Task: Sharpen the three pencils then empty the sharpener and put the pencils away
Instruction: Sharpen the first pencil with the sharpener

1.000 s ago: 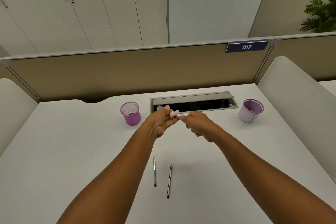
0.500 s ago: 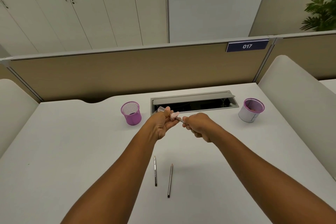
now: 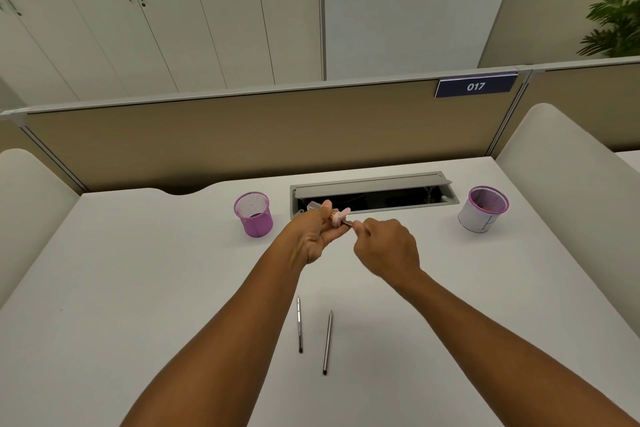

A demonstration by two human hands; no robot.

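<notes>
My left hand [image 3: 317, 234] grips a small pink sharpener [image 3: 338, 217] with a clear end, held above the white desk. My right hand [image 3: 388, 250] pinches a pencil [image 3: 349, 223] whose tip is inside the sharpener; most of that pencil is hidden by my fingers. Two more pencils lie on the desk between my forearms, one on the left [image 3: 299, 324] and one on the right [image 3: 327, 341], both pointing away from me. A purple mesh cup [image 3: 254, 214] stands to the left of my hands. A white cup with a purple rim [image 3: 484, 209] stands to the right.
An open grey cable tray [image 3: 374, 192] is set into the white desk [image 3: 138, 288] just behind my hands. A beige partition [image 3: 207, 139] closes the desk's far edge. White curved side panels stand at left and right.
My hands stay in nearly the same place, and my right hand has turned slightly around the pencil. The two pencils on the desk have not moved.
</notes>
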